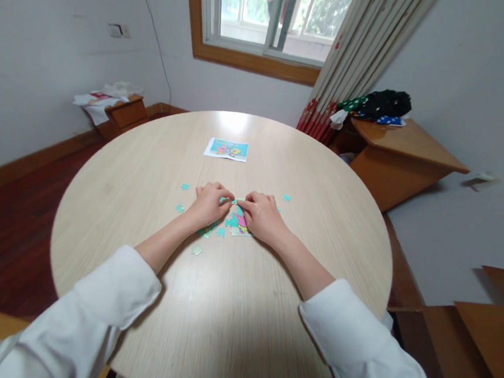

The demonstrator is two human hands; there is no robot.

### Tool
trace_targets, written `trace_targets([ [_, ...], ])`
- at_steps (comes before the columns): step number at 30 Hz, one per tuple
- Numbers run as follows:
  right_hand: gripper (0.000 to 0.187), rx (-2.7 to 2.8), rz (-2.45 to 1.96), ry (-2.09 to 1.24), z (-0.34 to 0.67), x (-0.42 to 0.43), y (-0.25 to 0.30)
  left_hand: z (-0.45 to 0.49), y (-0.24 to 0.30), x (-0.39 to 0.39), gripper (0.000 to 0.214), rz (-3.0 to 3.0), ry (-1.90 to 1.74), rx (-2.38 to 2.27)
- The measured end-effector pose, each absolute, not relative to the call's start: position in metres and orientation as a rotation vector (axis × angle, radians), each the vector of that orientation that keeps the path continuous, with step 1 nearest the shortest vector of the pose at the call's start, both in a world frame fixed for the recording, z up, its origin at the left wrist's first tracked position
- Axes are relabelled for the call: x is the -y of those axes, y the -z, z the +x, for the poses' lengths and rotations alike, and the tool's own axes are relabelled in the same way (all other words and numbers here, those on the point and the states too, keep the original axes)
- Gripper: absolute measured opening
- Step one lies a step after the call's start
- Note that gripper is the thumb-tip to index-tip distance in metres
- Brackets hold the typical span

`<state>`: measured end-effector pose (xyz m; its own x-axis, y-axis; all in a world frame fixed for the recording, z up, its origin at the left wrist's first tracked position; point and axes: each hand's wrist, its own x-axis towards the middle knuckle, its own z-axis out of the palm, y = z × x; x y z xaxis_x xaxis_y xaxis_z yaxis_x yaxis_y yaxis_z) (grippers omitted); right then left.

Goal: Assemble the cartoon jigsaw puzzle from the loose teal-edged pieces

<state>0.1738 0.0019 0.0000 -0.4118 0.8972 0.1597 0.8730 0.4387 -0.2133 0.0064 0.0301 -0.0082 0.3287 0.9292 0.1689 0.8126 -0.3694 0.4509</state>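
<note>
Partly joined cardboard jigsaw in turquoise w/ a pink cartoon figure [242, 222] lies flat nr the middle of the round, pale wood-grain table [227, 316], btwn the person's two bare hands & partly under the R one. L hand [210, 204] comes in from the L side, fingers curled, thumb & forefinger drawn close at a small turquoise-and-white puzzle pc [234, 201] at the jigsaw's far edge; can't tell if they actually pinch it. R hand [262, 214] is bent over the jigsaw's R side, fingertips bunched at the same spot, just beside the L ones; its grip is hidden, so can't tell what, if anything, it pinches. Loose turquoise pcs [220, 232] lie around the L hand & wrist, incl. a pale green pc [196, 249] nearest the person; another turquoise pc [287, 198] lies apart, beyond the R hand. Farther back on the tbl, well apart from the hands, is a white-edged printed sheet w/ pink & yellow cartoon figures on blue [226, 150]. Both forearms show turned-back white cloth sleeves [117, 286].
</note>
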Motion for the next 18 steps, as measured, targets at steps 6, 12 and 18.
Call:
trace_targets([
  [6,0.033,2.412,-1.563,-0.207,0.1734,-0.0010,-0.0045,0.0078,0.0120,-0.0298,0.023,2.391,-0.609,-1.540],
  [12,0.034,2.390,-1.574,-0.267,0.1755,-0.0013,-0.0061,0.0069,0.0129,-0.0280,0.024,2.602,-0.601,-1.414],
  [18,0.032,2.391,-1.548,-0.252,0.1755,-0.0012,-0.0049,0.0059,0.0107,-0.0247,0.029,2.665,-0.491,-1.338],
])
